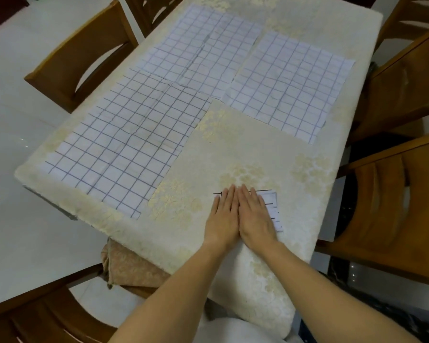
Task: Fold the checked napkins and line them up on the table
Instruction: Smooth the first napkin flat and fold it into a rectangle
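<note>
Slippage is the main risk, in my judgement. The left hand (223, 216) and right hand (255, 216) lie flat side by side, fingers straight and held together, forefingers touching, and grip nothing. They press down on the folded napkin (274, 211), which sits under the palms and fingers; only a strip of it shows just outside the right little finger. The tablecloth (245, 149) looks soft and loose (it drapes over the near edge), so a forward smoothing stroke could drag cloth and napkin together and skew the fold. If the hands lift unevenly, the top layers may spring open. Beyond the fingertips and well apart from them lie the left unfolded napkin (124, 144), the far unfolded napkin (198, 45) and the right unfolded napkin (287, 87). A reach over for any of them could brush the folded one out of line.
</note>
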Available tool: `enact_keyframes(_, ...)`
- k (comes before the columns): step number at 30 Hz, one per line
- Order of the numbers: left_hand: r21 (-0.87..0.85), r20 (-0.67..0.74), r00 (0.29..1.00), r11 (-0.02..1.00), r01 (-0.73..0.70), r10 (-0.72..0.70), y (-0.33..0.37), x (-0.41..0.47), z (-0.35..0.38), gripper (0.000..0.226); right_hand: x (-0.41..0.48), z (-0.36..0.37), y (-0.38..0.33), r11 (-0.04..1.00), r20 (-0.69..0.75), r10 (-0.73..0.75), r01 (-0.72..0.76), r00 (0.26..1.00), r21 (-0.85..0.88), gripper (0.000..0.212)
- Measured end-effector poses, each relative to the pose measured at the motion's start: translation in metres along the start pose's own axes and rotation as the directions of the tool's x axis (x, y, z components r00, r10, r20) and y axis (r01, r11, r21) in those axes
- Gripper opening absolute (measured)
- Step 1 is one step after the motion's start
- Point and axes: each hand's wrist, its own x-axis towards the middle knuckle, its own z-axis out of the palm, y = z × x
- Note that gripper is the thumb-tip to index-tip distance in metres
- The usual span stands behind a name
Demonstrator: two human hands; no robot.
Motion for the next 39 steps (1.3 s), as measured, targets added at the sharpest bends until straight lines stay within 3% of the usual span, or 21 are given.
enact_keyframes(3,0.037,0.009,0.999,0.998,0.042,-0.043,-0.009,-0.002,0.007,0.063,-0.003,0.007,0.026,0.999,0.046,0.019,-0.017,0.999,-0.050,0.058)
enact_keyframes(7,0.051,0.011,0.995,0.993,0.103,-0.103,-0.033,-0.019,-0.005,0.076,-0.015,-0.012,0.075,0.981,0.062,0.135,-0.124,0.989,-0.150,0.062)
enact_keyframes(11,0.002,-0.013,0.962,0.962,0.272,-0.271,-0.055,-0.031,-0.021,0.074,-0.013,-0.034,0.080,0.966,0.037,0.227,-0.220,0.973,-0.134,0.065)
enact_keyframes(14,-0.043,-0.098,0.984,0.989,0.144,-0.148,-0.027,-0.008,-0.031,0.064,0.003,-0.036,0.036,0.991,-0.083,0.133,-0.134,0.988,-0.009,0.061)
enact_keyframes(16,0.007,-0.069,0.996,0.998,0.058,-0.057,-0.008,0.004,-0.024,0.060,0.008,-0.024,0.008,0.998,-0.050,0.067,-0.066,0.997,0.016,0.062)
enact_keyframes(22,0.092,0.036,0.997,0.993,0.068,-0.072,-0.023,-0.009,-0.007,0.068,-0.009,-0.004,0.047,0.985,0.082,0.062,-0.047,0.995,-0.168,0.062)
enact_keyframes(28,0.115,0.133,0.982,0.986,0.117,-0.132,-0.049,-0.025,-0.026,0.078,-0.015,-0.031,0.082,0.978,0.164,0.158,-0.132,0.974,-0.160,0.073)
enact_keyframes(31,-0.027,0.187,0.972,0.989,0.147,-0.140,-0.044,-0.016,-0.039,0.077,-0.007,-0.038,0.083,0.985,0.183,0.169,-0.159,0.969,-0.066,0.074)
enact_keyframes(35,-0.172,-0.034,0.987,0.973,0.152,-0.160,-0.031,0.002,-0.053,0.059,0.015,-0.056,0.071,0.990,0.077,0.102,-0.109,0.992,0.085,0.049)
enact_keyframes(37,-0.141,-0.014,0.985,0.976,0.166,-0.170,-0.024,0.013,-0.058,0.053,0.028,-0.065,0.066,0.991,0.085,0.035,-0.045,0.996,0.124,0.030)
enact_keyframes(39,-0.119,0.044,0.975,0.968,0.222,-0.218,-0.017,0.019,-0.060,0.054,0.039,-0.071,0.064,0.993,0.126,-0.030,0.015,0.992,0.120,0.023)
